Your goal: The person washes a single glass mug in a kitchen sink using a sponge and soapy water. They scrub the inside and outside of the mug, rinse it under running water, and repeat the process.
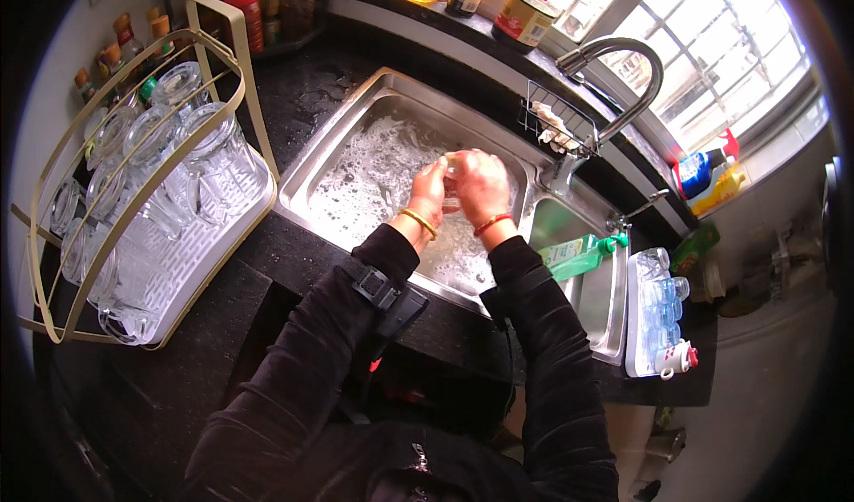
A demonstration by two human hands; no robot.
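Observation:
My left hand and my right hand meet over the large basin of a stainless steel sink. Between them they hold a clear glass vessel, mostly covered by my fingers, so its exact kind is hard to tell. Soapy water with white foam and bubbles fills the basin below. The left wrist wears a yellow bangle, the right a red one. In the smaller basin to the right, a green dish soap bottle lies tilted.
Left of the sink, a drying rack holds several glass mugs. At right a white tray carries small glasses and a white cup. A curved faucet and wire basket stand behind; bottles line the windowsill.

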